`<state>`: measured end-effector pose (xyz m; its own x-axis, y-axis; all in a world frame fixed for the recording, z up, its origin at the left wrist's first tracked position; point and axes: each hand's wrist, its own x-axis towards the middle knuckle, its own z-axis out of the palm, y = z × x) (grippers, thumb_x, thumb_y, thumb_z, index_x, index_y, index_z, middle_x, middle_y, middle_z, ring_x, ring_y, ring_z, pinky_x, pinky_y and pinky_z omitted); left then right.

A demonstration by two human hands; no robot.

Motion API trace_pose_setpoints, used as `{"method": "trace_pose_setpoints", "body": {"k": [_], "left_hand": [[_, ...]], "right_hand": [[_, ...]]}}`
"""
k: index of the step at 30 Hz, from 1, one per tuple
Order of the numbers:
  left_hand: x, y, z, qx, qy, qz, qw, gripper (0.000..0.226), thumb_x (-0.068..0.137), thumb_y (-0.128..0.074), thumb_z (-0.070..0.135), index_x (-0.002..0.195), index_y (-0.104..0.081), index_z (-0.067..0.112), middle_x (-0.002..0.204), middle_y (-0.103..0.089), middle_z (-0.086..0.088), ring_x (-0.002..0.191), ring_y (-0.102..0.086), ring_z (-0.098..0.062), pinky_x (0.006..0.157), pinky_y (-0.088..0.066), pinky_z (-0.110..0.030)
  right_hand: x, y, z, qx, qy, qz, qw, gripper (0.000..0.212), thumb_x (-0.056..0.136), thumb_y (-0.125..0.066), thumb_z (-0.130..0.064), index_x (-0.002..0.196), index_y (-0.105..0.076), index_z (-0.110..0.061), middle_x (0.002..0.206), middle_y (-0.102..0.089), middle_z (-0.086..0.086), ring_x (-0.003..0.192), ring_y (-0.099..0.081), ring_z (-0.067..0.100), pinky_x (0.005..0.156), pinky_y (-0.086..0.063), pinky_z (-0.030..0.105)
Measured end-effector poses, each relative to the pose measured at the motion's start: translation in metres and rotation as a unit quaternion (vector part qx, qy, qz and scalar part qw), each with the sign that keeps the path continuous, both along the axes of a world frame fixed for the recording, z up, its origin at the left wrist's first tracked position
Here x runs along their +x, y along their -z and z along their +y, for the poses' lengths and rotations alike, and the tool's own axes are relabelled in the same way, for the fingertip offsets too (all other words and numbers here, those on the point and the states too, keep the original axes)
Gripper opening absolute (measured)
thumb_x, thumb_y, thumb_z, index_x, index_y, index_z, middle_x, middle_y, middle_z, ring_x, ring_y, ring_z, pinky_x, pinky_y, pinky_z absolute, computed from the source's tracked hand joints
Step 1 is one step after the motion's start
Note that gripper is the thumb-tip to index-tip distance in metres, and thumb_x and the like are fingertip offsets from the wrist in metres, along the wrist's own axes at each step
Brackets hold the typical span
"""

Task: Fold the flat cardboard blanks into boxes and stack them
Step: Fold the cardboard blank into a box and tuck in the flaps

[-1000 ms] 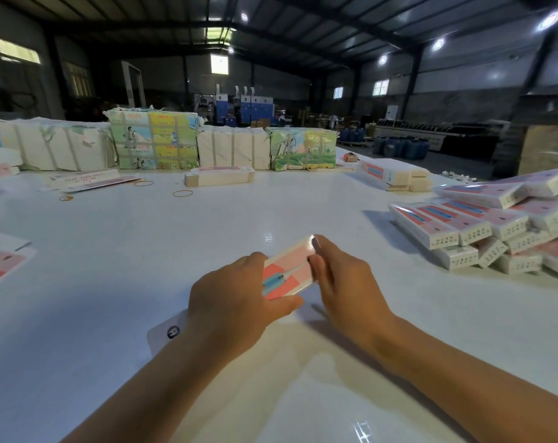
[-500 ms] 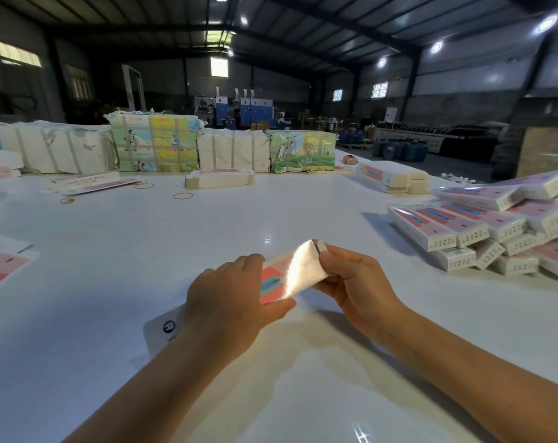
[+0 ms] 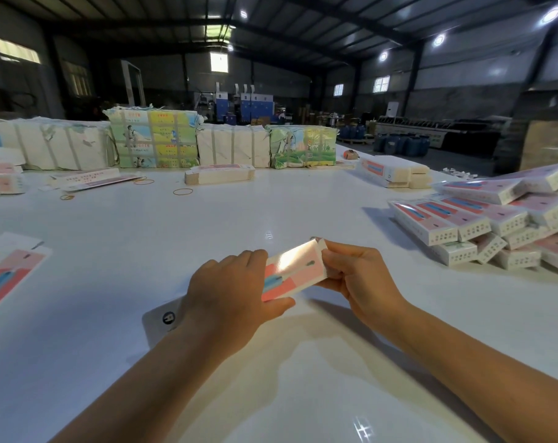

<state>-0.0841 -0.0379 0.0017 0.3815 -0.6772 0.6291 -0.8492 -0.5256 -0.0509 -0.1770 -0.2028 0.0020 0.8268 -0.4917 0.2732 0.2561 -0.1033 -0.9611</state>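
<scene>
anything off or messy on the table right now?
Mostly tidy. The finished boxes at the right lie in a loose, slanted heap, not a square stack. A few rubber bands lie scattered on the table at the far side. Both hands, left hand and right hand, hold the blank normally.

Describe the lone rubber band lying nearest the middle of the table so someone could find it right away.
Start at the green illustrated bundle at the white table's far edge. Just nearer lies a small stack of flat blanks; the rubber band lies alone before it.

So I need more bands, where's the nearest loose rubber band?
In the head view, a rubber band lies on the white table, far centre, just before the small blank stack.
</scene>
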Motion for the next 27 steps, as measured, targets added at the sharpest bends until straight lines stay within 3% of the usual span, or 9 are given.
{"method": "trace_pose_setpoints", "body": {"k": [2, 4, 6, 9, 12, 16, 21, 24, 27], "left_hand": [[-0.002, -0.001, -0.003, -0.01, 0.01, -0.038, 0.999, 0.059, 0.053, -0.079, 0.061, 0.082, -0.066, 0.012, 0.063, -0.064, 0.0, 0.044, -0.056, -0.017, 0.038, -0.037, -0.023], [-0.004, -0.002, -0.006, -0.012, 0.008, -0.04, 0.999, 0.059, 0.052, -0.08, 0.059, 0.081, -0.066, 0.01, 0.061, -0.062, -0.001, 0.044, -0.056, -0.019, 0.04, -0.039, -0.024], [-0.008, -0.002, -0.008, 0.005, -0.019, -0.006, 1.0, 0.063, 0.064, -0.068, 0.067, 0.097, -0.062, 0.014, 0.078, -0.065, 0.002, 0.061, -0.06, -0.017, 0.051, -0.038, -0.025], [-0.005, 0.002, -0.012, -0.007, -0.055, 0.013, 0.998, 0.067, 0.077, -0.042, 0.076, 0.12, -0.044, 0.025, 0.107, -0.058, 0.01, 0.09, -0.057, -0.011, 0.065, -0.033, -0.021], [-0.005, 0.003, -0.016, -0.014, -0.074, 0.03, 0.997, 0.066, 0.077, -0.041, 0.076, 0.121, -0.043, 0.026, 0.107, -0.057, 0.011, 0.089, -0.054, -0.011, 0.065, -0.031, -0.021], [-0.003, 0.005, -0.018, -0.02, -0.074, 0.034, 0.996, 0.066, 0.077, -0.044, 0.076, 0.12, -0.043, 0.027, 0.107, -0.058, 0.01, 0.091, -0.058, -0.012, 0.067, -0.036, -0.022], [0.002, 0.001, -0.014, -0.01, -0.068, 0.046, 0.997, 0.063, 0.077, -0.044, 0.075, 0.116, -0.046, 0.026, 0.107, -0.06, 0.01, 0.089, -0.059, -0.011, 0.068, -0.039, -0.02], [0.005, -0.005, -0.008, -0.001, -0.05, 0.085, 0.995, 0.06, 0.077, -0.046, 0.074, 0.116, -0.045, 0.028, 0.108, -0.06, 0.01, 0.091, -0.059, -0.011, 0.071, -0.044, -0.021], [0.006, -0.006, 0.0, 0.007, -0.011, 0.074, 0.997, 0.064, 0.072, -0.058, 0.071, 0.114, -0.053, 0.024, 0.099, -0.065, 0.008, 0.081, -0.062, -0.012, 0.063, -0.039, -0.02]], "right_hand": [[-0.002, 0.001, 0.004, -0.084, 0.062, -0.002, 0.995, 0.051, 0.095, -0.041, -0.003, 0.071, -0.077, -0.03, 0.072, -0.073, -0.007, 0.074, -0.07, 0.01, 0.066, -0.056, 0.024], [-0.003, 0.002, 0.007, -0.186, 0.116, -0.01, 0.976, 0.037, 0.094, -0.038, -0.009, 0.07, -0.066, -0.01, 0.068, -0.066, 0.003, 0.069, -0.063, 0.021, 0.067, -0.053, 0.04], [-0.003, 0.005, 0.011, -0.252, 0.138, -0.003, 0.958, 0.029, 0.096, -0.037, -0.012, 0.082, -0.06, -0.002, 0.073, -0.064, 0.012, 0.072, -0.06, 0.03, 0.069, -0.05, 0.042], [-0.002, 0.009, 0.021, -0.34, 0.176, 0.009, 0.924, 0.021, 0.1, -0.037, -0.015, 0.093, -0.057, -0.014, 0.077, -0.066, 0.001, 0.071, -0.061, 0.017, 0.063, -0.049, 0.032], [0.0, 0.008, 0.028, -0.335, 0.183, -0.01, 0.924, 0.018, 0.1, -0.038, -0.013, 0.091, -0.052, -0.021, 0.077, -0.064, -0.002, 0.072, -0.06, 0.017, 0.064, -0.045, 0.031], [-0.002, 0.001, 0.023, -0.27, 0.136, -0.035, 0.953, 0.03, 0.098, -0.042, -0.006, 0.089, -0.057, -0.031, 0.076, -0.065, -0.022, 0.076, -0.06, -0.003, 0.061, -0.045, 0.008], [0.003, 0.007, 0.019, -0.271, 0.072, -0.026, 0.96, 0.038, 0.092, -0.054, -0.011, 0.089, -0.057, -0.049, 0.084, -0.063, -0.027, 0.088, -0.058, 0.015, 0.069, -0.051, 0.019], [-0.002, 0.004, 0.011, -0.32, 0.014, 0.003, 0.947, 0.061, 0.088, -0.062, -0.027, 0.128, -0.031, -0.061, 0.13, -0.039, -0.042, 0.118, -0.047, -0.004, 0.098, -0.038, 0.011], [-0.005, 0.001, -0.001, -0.544, 0.01, 0.004, 0.839, 0.084, 0.081, -0.066, -0.03, 0.148, -0.016, -0.029, 0.157, -0.012, -0.007, 0.144, -0.017, 0.018, 0.116, -0.022, 0.03]]}}
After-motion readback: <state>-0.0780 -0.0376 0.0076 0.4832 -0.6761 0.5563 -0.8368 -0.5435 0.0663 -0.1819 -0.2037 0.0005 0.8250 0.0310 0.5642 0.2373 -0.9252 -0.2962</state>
